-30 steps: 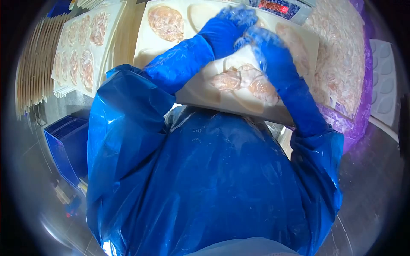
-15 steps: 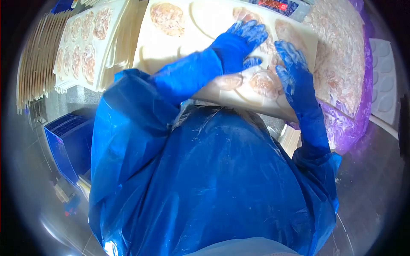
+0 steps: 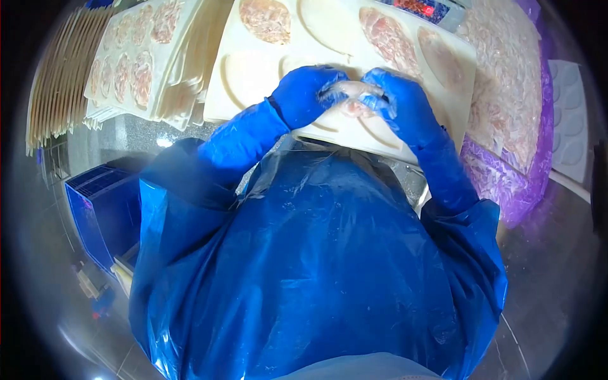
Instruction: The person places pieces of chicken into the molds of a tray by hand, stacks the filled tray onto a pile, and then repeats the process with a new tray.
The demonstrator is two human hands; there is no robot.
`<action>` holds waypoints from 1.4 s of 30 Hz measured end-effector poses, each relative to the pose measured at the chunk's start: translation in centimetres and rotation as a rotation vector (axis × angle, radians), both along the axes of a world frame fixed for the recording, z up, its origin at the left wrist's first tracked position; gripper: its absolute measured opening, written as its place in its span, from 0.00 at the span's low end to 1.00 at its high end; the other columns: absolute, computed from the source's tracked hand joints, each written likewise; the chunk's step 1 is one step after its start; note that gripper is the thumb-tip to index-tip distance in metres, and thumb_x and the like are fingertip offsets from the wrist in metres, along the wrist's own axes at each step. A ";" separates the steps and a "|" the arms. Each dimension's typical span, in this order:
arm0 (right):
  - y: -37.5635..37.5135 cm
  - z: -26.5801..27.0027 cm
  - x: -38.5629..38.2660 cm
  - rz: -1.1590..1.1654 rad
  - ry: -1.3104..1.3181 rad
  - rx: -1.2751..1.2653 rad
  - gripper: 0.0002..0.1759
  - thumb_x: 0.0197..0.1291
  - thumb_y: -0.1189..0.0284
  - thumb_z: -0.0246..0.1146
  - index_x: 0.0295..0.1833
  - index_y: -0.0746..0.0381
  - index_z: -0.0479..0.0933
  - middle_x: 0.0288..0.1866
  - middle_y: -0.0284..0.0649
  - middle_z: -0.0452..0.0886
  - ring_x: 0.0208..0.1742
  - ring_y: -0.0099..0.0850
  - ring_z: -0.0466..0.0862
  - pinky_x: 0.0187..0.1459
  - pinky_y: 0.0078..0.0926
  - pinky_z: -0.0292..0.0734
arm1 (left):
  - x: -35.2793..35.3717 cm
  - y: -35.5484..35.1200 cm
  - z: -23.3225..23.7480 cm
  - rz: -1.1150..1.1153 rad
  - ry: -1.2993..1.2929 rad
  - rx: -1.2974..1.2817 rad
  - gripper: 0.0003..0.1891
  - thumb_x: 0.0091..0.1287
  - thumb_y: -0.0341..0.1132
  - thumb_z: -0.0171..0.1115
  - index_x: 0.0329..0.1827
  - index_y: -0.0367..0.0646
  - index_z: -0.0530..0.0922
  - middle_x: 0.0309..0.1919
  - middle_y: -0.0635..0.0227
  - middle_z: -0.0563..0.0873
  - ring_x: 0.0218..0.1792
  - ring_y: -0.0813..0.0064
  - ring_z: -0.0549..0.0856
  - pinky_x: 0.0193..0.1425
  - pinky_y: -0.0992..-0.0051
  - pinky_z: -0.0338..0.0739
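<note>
Both my gloved hands are over a white tray [image 3: 215,104] with leaf-shaped hollows. Between my left hand [image 3: 310,96] and my right hand [image 3: 398,104] is a piece of raw meat [image 3: 354,107], pale pink and wet, above the tray's near side. The fingers of both hands are curled in on it, and they partly cover it. Beyond my hands, pale minced-looking meat [image 3: 266,21] fills the far left hollow. A redder meat portion [image 3: 389,39] and a smoother pale one [image 3: 441,56] lie in the hollows at the right.
A purple-lined crate of raw meat [image 3: 506,88] stands right of the tray. To the left are stacked trays with meat portions [image 3: 142,54] and a row of upright slats [image 3: 63,76]. A blue bin [image 3: 104,209] sits lower left, and a display unit [image 3: 430,11] at the back.
My hands have come off the right-hand hollows and moved toward my body and together, gathering a piece of meat between them. Meat pieces along the tray's near edge have left their spots.
</note>
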State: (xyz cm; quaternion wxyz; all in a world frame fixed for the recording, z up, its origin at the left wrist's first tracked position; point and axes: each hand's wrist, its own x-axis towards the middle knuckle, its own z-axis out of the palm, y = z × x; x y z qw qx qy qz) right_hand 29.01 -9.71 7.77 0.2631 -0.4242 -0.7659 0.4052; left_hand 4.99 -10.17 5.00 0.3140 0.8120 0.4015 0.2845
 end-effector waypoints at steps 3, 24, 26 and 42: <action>2.1 0.4 -0.4 0.070 0.131 -0.177 0.09 0.69 0.71 0.63 0.47 0.67 0.78 0.35 0.41 0.78 0.39 0.27 0.81 0.41 0.30 0.79 | -0.7 1.5 0.1 0.060 -0.209 -0.220 0.16 0.70 0.40 0.66 0.52 0.38 0.84 0.38 0.55 0.88 0.37 0.64 0.86 0.44 0.69 0.80; 17.2 -4.3 -4.0 0.080 -0.258 0.474 0.16 0.69 0.66 0.62 0.56 0.64 0.80 0.55 0.52 0.83 0.55 0.48 0.83 0.55 0.36 0.79 | -1.9 7.7 -0.2 0.106 0.323 0.553 0.20 0.61 0.36 0.62 0.57 0.47 0.80 0.54 0.55 0.82 0.54 0.54 0.81 0.60 0.57 0.74; 18.8 -6.1 -3.8 0.119 -0.337 0.755 0.15 0.71 0.67 0.59 0.57 0.64 0.79 0.54 0.49 0.84 0.54 0.43 0.85 0.51 0.36 0.82 | -0.4 7.3 0.1 0.105 0.292 0.382 0.22 0.61 0.35 0.61 0.60 0.47 0.80 0.57 0.56 0.81 0.56 0.54 0.80 0.62 0.57 0.74; 11.4 -3.5 -5.3 0.144 -0.154 0.752 0.13 0.59 0.78 0.57 0.46 0.59 0.83 0.44 0.44 0.85 0.46 0.45 0.83 0.50 0.41 0.78 | -6.7 11.9 -1.6 -0.102 0.267 0.391 0.24 0.58 0.20 0.56 0.59 0.43 0.80 0.56 0.54 0.83 0.58 0.53 0.82 0.67 0.62 0.75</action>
